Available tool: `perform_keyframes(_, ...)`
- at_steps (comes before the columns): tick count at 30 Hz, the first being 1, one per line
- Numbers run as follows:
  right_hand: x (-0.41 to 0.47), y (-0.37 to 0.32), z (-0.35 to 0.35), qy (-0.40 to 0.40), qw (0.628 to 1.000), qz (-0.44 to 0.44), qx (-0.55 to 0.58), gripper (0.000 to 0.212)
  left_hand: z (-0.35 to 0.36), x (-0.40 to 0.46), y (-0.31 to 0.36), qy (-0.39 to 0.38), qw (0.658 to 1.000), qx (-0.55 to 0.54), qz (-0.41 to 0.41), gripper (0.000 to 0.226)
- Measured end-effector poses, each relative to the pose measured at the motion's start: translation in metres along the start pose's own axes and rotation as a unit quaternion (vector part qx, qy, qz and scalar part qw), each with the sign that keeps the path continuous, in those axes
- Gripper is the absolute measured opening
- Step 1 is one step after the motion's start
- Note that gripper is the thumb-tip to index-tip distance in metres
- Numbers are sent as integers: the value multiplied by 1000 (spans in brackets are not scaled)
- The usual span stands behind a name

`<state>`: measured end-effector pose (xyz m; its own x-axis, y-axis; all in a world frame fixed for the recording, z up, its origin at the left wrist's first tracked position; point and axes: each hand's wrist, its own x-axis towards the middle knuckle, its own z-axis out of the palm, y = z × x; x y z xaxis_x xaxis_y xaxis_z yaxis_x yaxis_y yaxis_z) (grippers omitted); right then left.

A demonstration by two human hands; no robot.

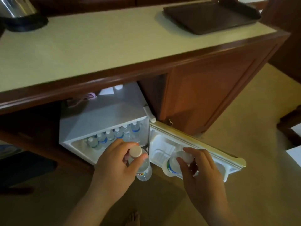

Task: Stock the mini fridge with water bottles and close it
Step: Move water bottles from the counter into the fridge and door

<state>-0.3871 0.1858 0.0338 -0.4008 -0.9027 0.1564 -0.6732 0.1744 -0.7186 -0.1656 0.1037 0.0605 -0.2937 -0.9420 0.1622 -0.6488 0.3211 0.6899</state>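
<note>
Two hands [114, 162] [197, 168], two bottles [143, 167] [175, 162]

bottle labels [141, 173] blurred, no text readable

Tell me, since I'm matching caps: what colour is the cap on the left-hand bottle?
White, seen in the head view on the bottle the left hand grips.

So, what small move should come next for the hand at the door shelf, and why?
Probably lower the bottle that the right hand grips fully into the door shelf, then release. It sits only partly in, and the left hand holds another bottle waiting.
</note>
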Motion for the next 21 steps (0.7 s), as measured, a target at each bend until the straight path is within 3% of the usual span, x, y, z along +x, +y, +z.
perform_keyframes(7, -18, 91, 98, -14, 998, -8, -64, 30, 74, 16, -69, 10, 997, 8, 73, 25)
perform_keyframes(21, -14, 284, 280, 113, 947, -238, -186, 24, 219, 25, -207, 132, 973, -20, 190, 17)
